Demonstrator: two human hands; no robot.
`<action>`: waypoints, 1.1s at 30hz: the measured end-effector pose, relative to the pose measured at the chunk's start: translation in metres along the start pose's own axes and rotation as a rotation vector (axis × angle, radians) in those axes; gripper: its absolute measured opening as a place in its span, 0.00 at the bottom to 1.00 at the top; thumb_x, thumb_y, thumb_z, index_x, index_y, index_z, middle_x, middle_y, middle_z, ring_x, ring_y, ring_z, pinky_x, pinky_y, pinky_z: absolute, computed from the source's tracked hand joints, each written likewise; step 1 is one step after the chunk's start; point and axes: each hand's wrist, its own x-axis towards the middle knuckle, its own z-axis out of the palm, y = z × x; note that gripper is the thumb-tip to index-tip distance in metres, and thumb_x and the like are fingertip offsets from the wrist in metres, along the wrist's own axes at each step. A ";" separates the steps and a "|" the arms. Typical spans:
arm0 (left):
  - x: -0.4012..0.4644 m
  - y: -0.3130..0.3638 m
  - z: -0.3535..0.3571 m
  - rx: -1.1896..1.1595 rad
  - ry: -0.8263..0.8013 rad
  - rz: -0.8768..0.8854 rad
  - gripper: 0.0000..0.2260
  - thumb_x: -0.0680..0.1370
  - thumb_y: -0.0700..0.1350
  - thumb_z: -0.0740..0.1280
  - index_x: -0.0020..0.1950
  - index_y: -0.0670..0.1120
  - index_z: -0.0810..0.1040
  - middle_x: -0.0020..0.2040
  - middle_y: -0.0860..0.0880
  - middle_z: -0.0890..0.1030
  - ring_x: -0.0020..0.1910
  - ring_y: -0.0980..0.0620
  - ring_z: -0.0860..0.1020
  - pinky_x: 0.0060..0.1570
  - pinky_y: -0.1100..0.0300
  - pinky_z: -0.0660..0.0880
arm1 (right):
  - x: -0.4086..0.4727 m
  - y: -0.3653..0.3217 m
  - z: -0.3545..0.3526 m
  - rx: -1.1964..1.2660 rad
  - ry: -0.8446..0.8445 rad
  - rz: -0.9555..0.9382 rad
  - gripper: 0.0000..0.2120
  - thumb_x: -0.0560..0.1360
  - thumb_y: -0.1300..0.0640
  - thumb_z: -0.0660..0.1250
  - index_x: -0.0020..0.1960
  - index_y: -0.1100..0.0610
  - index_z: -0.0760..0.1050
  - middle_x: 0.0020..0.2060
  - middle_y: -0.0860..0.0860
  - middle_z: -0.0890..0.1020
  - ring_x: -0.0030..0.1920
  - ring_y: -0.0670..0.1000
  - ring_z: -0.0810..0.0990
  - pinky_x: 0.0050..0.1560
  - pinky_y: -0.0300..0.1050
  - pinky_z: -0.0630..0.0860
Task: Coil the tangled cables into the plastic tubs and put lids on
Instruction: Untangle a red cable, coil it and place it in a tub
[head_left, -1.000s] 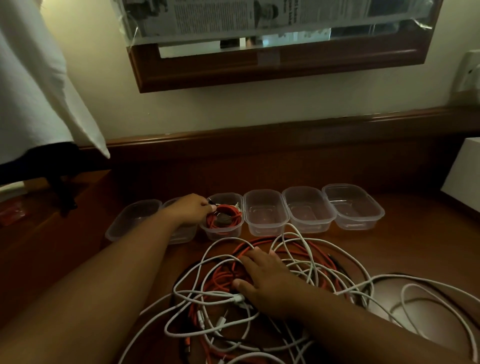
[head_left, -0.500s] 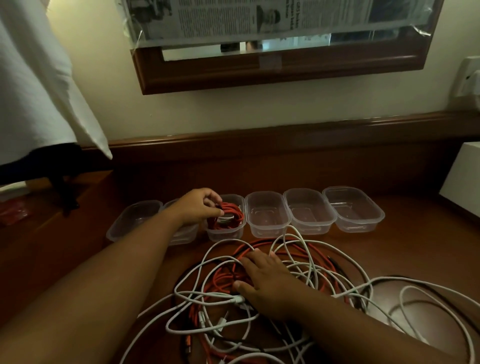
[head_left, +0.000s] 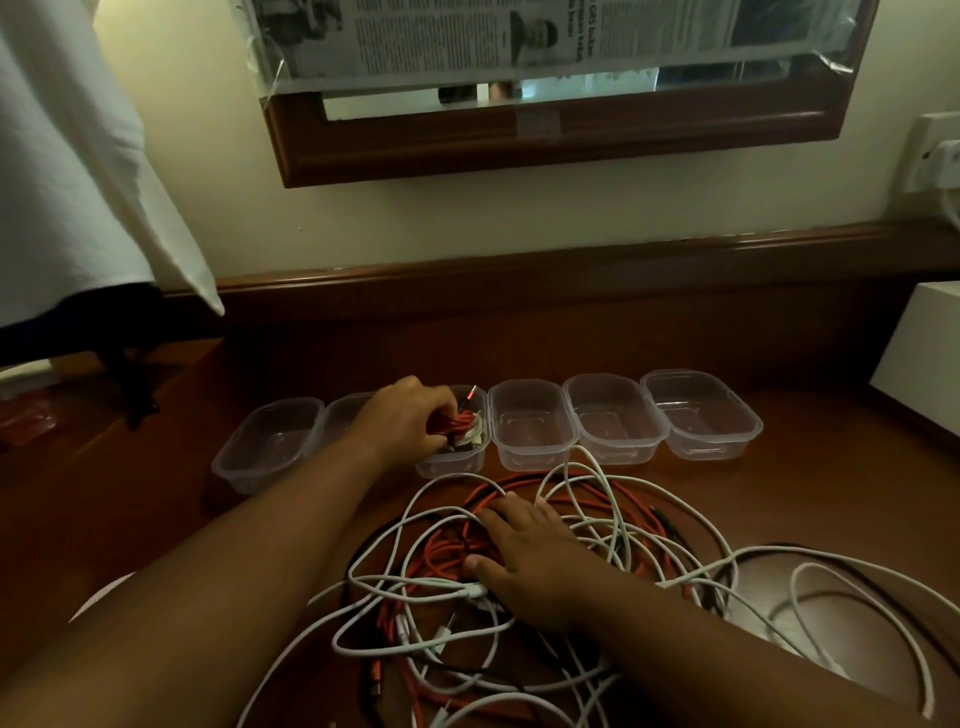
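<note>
Lying near on the brown table (head_left: 810, 499), the big pile of cables (head_left: 566, 587) looks soft, light and bendy, so I think it will slide and snag, and it is best grabbed one loose loop at a time. Farther off is a row of six clear tubs (head_left: 530, 426), light and easy to push. The right hand (head_left: 530, 556) lies flat on the pile with fingers spread, while the left hand (head_left: 405, 421) curls its fingers around the small red bundle (head_left: 464, 423) in the third tub from the left.
</note>
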 end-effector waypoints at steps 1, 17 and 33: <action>0.000 -0.001 -0.001 -0.087 -0.029 -0.032 0.16 0.73 0.48 0.75 0.58 0.58 0.76 0.56 0.52 0.73 0.54 0.52 0.75 0.54 0.55 0.77 | 0.000 0.000 0.000 0.001 0.000 0.000 0.33 0.82 0.37 0.48 0.81 0.51 0.46 0.80 0.51 0.47 0.79 0.50 0.39 0.75 0.49 0.33; 0.015 0.008 0.011 -0.323 -0.220 -0.175 0.34 0.77 0.53 0.70 0.79 0.54 0.59 0.80 0.51 0.59 0.77 0.48 0.60 0.73 0.51 0.61 | 0.000 0.001 0.000 0.004 0.006 -0.008 0.33 0.82 0.37 0.49 0.81 0.51 0.46 0.80 0.50 0.47 0.79 0.50 0.40 0.76 0.51 0.34; 0.018 0.019 0.003 0.174 -0.261 -0.167 0.36 0.75 0.67 0.65 0.78 0.52 0.63 0.74 0.46 0.70 0.71 0.44 0.70 0.67 0.47 0.70 | 0.000 0.000 -0.001 -0.003 0.017 -0.011 0.33 0.82 0.36 0.49 0.81 0.51 0.47 0.80 0.51 0.48 0.79 0.51 0.41 0.74 0.49 0.35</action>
